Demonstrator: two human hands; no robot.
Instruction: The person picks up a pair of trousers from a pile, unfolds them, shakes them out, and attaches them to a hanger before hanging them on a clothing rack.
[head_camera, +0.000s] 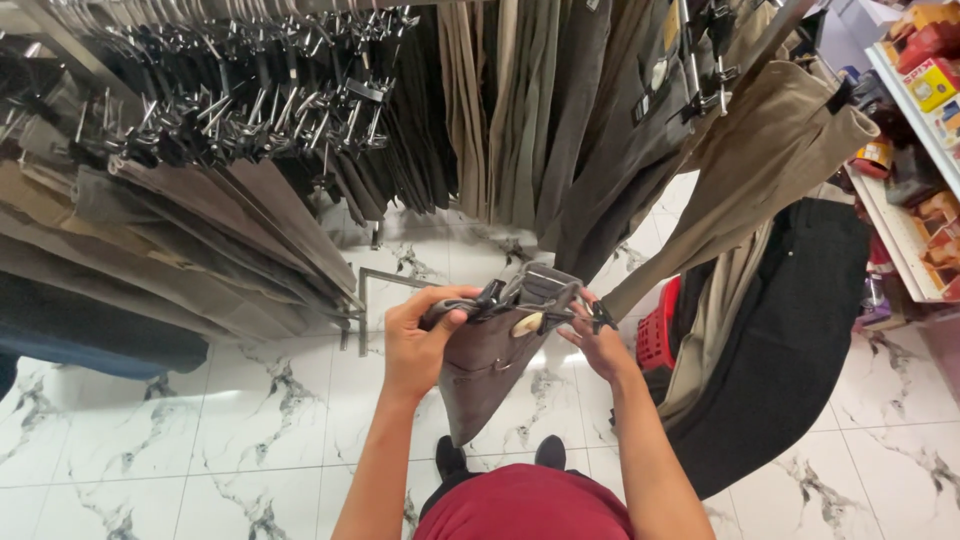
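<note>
Head view: at frame centre, the left hand (418, 345) was clenched on one end of a black plastic clip hanger (530, 300) carrying a folded brown pair of trousers (490, 375). The right hand (598, 345) pinched the hanger's other clip. Judged step: fixing the garment to the hanger. The next move called for a level waistband before placement on the rack of hung trousers (250, 120), upper left.
</note>
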